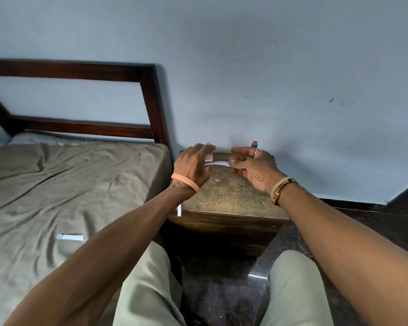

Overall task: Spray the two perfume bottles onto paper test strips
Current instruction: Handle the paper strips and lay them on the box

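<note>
A small pink perfume bottle (209, 157) stands at the back left of the wooden bedside table (229, 196). My left hand (193, 164) is at it, with the fingers wrapped across its upper part so that only the cap and lower body show. My right hand (251, 167) pinches one end of a white paper test strip (218, 163), which arcs leftward toward the pink bottle. A dark perfume bottle with a red top (254, 144) stands by the wall just behind my right hand. A second strip (179, 210) hangs over the table's left edge.
A bed with an olive sheet (68, 191) and a dark wooden headboard (149, 100) adjoins the table on the left. A white paper piece (70, 236) lies on the sheet. A blue wall rises right behind the table. My knees are below, over the dark floor (224, 290).
</note>
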A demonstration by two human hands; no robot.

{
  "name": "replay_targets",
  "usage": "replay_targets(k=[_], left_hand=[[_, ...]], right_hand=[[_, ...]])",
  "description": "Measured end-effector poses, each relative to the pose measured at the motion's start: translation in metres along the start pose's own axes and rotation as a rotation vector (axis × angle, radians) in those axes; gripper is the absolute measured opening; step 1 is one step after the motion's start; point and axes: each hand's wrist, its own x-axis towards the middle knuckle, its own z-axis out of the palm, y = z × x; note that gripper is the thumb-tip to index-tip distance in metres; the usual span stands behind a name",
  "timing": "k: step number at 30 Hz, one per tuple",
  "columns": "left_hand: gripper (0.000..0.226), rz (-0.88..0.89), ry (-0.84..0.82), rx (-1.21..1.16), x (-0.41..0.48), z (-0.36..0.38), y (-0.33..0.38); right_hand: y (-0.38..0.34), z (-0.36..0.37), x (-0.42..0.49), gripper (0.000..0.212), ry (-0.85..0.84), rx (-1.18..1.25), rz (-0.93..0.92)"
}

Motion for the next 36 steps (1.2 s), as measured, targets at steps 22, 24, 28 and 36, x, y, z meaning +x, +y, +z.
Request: replay_targets(k=[22, 24, 28, 36], left_hand=[[0.022, -1.165, -0.35, -1.215, -0.02, 0.048, -0.016], [0.024, -1.186, -0.374, -1.222, -0.022, 0.057, -0.021], [0.026, -1.183, -0.458, -1.228, -0.023, 0.072, -0.028], [0.03, -1.207, -0.544, -1.183, -0.026, 0.11, -0.036]], right_hand=[[0.035, 0.01, 0.044, 0.024, 0.03, -0.26, 0.142], [0.043, 0.009, 0.047, 0.015, 0.041, -0.319, 0.142], [0.055, 0.009, 0.058, 0.013, 0.047, -0.391, 0.146], [0.082, 0.004, 0.088, 0.001, 0.061, -0.582, 0.163]])
